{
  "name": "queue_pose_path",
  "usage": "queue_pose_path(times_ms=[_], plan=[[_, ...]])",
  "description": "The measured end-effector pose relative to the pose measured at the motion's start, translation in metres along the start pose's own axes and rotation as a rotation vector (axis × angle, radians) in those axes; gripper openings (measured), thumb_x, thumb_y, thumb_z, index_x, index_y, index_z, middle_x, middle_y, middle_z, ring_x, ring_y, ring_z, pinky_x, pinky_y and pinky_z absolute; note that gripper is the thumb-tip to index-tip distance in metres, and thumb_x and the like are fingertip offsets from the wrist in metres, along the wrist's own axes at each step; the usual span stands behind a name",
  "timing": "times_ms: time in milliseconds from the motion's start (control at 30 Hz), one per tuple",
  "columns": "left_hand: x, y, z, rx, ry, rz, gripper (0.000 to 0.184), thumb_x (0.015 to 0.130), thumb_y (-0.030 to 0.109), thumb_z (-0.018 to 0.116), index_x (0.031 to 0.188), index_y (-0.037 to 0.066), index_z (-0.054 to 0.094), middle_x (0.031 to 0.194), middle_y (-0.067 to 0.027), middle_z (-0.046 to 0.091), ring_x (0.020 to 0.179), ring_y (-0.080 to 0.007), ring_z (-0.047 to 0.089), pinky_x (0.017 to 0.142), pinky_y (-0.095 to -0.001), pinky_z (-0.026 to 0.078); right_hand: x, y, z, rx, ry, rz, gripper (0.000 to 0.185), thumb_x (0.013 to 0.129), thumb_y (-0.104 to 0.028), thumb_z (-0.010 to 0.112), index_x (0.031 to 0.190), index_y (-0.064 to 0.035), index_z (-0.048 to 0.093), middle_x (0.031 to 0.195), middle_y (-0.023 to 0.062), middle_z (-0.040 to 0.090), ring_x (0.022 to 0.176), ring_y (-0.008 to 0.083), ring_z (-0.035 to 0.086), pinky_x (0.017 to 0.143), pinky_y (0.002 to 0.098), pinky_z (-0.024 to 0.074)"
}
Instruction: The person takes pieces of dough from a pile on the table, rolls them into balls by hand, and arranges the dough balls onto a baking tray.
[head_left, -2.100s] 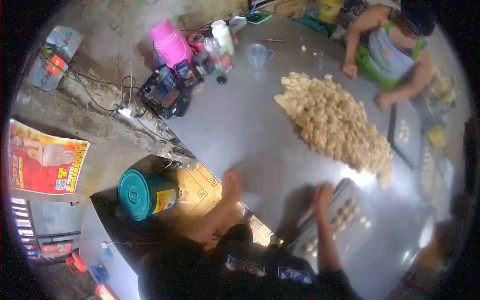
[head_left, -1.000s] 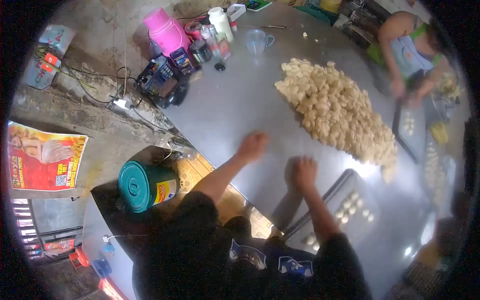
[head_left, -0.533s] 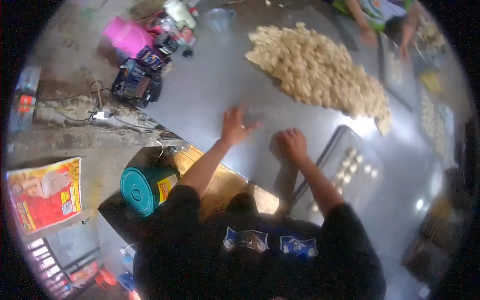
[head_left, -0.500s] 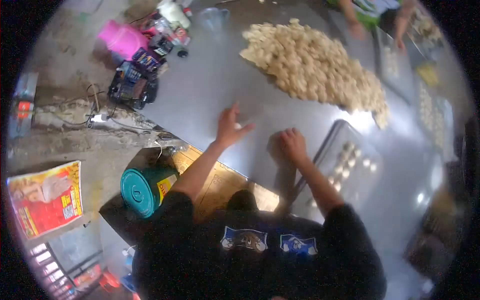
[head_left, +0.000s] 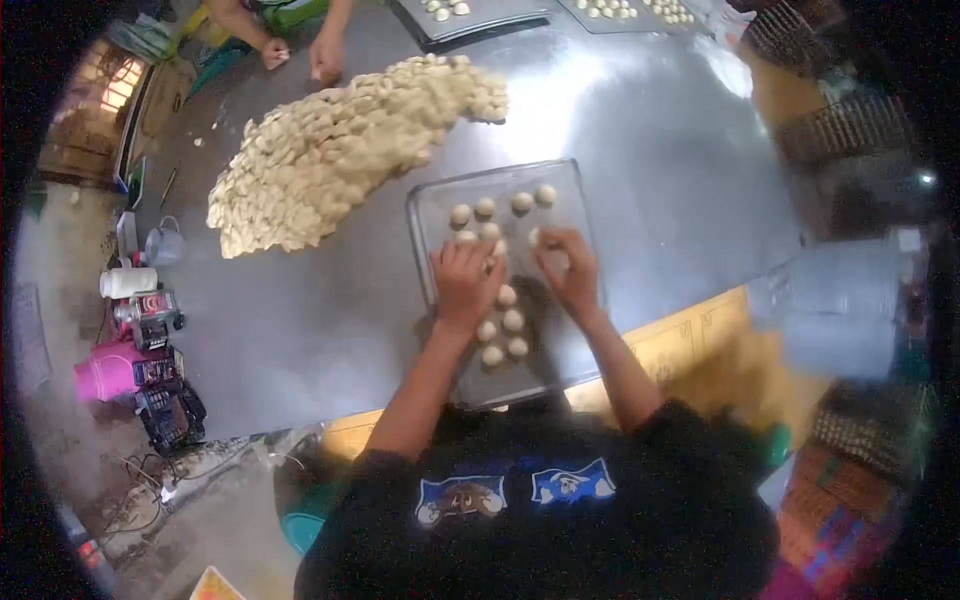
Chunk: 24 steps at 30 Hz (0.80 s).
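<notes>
A shallow metal tray point(head_left: 435, 212) lies in front of me with rows of small round dough balls point(head_left: 521, 202) in it. My left hand point(head_left: 464, 285) is over the tray's middle row, its fingers curled and closed around a dough ball point(head_left: 497, 248) by the thumb. Toward the tray's right side, my right hand point(head_left: 570, 272) pinches another dough ball point(head_left: 535, 238) between thumb and fingertips, close to the tray's surface. Beyond the tray, a large heap of dough pieces point(head_left: 340, 150) spreads over the metal table point(head_left: 300, 330).
Across the table, a co-worker's hands point(head_left: 300, 55) are beside the heap. More trays with dough balls point(head_left: 470, 25) stand along the far edge. A pink container point(head_left: 108, 371) and a dark device point(head_left: 170, 412) sit at the left edge. A pale bluish container point(head_left: 840, 310) stands right.
My view has swung to the right. Both hands, earlier over the bare table left of the tray, are now over the tray among the dough balls, with fingers closed.
</notes>
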<state>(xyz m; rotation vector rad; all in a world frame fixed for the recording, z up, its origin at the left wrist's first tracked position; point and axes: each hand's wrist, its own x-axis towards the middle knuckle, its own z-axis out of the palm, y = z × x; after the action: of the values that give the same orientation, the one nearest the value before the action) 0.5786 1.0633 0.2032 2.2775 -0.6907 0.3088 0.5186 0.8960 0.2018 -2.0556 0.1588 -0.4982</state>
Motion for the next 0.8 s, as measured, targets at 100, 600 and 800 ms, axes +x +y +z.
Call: queue_pose_path(times_ms=[100,600,800], plan=[[0.033,0.029,0.041,0.116,0.096,0.062,0.018,0.074,0.024,0.07,0.087,0.014,0.066,0.085,-0.0015,0.063,0.086,-0.0229,0.054,0.078,-0.041,0.035,0.024,0.034,-0.017,-0.005,0.092,-0.009,0.025,0.075,-0.003,0.066,0.099,-0.0027,0.061,0.094,0.0132,0.058,0.082,0.0239,0.061,0.071,0.0319,0.0493],[0.028,0.02,0.1,0.294,-0.07,-0.103,0.02,0.074,0.025,0.064,0.089,0.012,0.067,0.089,-0.005,0.062,0.091,-0.0268,0.052,0.078,-0.0457,0.036,0.04,0.1,-0.018,-0.006,-0.123,-0.019,0.029,0.072,-0.005,0.066,0.101,-0.003,0.062,0.101,0.0148,0.055,0.091,0.0295,0.056,0.079,0.0352,0.0466],[0.023,-0.04,0.026,0.145,0.215,-0.228,0.018,0.074,0.024,0.067,0.083,0.008,0.066,0.092,-0.0098,0.063,0.09,-0.0288,0.055,0.08,-0.0423,0.039,0.025,0.064,-0.038,-0.175,-0.041,-0.048,0.035,0.073,-0.003,0.061,0.108,-0.0055,0.06,0.104,0.0134,0.051,0.096,0.0272,0.053,0.077,0.0338,0.048]])
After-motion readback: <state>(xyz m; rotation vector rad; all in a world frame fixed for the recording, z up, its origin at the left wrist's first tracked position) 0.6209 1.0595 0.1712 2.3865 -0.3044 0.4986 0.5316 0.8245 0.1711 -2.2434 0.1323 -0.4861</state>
